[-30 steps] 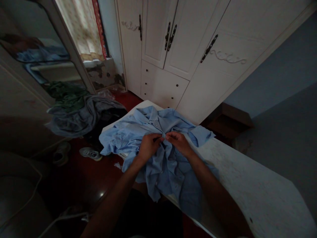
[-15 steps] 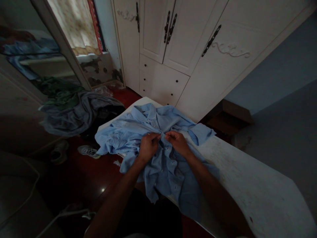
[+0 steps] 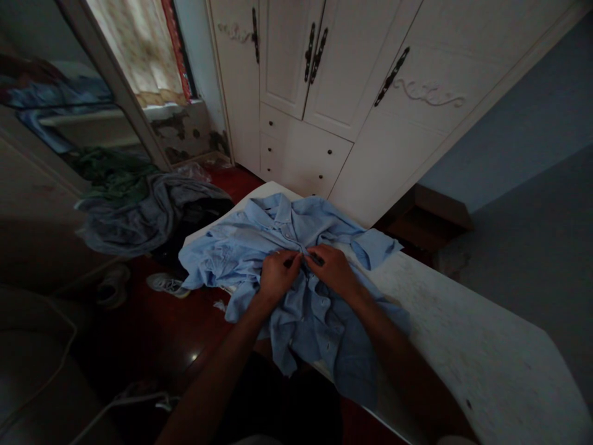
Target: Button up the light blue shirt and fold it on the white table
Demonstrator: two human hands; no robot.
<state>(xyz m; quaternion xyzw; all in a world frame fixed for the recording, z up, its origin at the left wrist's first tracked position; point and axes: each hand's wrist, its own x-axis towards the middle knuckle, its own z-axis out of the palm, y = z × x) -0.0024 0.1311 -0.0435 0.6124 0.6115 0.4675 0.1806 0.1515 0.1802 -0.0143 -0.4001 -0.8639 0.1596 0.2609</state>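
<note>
A light blue button-up shirt lies crumpled on the near end of a white table, collar pointing away from me. Both hands meet at the shirt's front placket, just below the collar. My left hand pinches the left edge of the placket with curled fingers. My right hand pinches the right edge, fingertips touching the left hand's. The shirt's lower part hangs over the table's near edge.
A white wardrobe with dark handles stands behind the table. A heap of grey and green clothes lies at the left by a mirror. Shoes sit on the dark red floor. A white cord runs at bottom left.
My hands have closed in on each other at the placket, fingertips now touching. The view shifted slightly; the shirt lies as before.
</note>
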